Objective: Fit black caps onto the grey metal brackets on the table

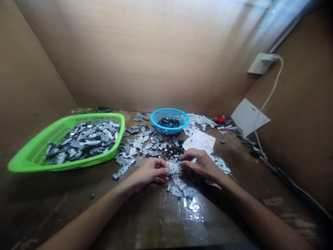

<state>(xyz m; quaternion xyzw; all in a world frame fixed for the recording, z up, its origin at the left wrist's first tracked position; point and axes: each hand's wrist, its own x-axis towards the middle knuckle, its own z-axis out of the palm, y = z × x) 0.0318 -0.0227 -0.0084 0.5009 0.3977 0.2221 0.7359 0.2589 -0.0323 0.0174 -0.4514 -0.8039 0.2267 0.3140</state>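
Observation:
My left hand (156,171) pinches the edge of a flat grey plastic piece (173,168) between thumb and fingers, just above the table. Across from it, my right hand (199,162) has thumb and forefinger brought together at the piece's right side; whatever is in that pinch is too small to make out. Small black parts (174,150) lie in a heap right behind the piece. More flat grey pieces (182,187) are spread on the table in front of my hands.
A green basket (118,139) full of grey pieces stands at left. The blue basket (170,131) behind holds small black parts. White paper (200,139) lies behind my right hand. A red object (220,119), a white card (249,118) and a cable (270,90) are at right.

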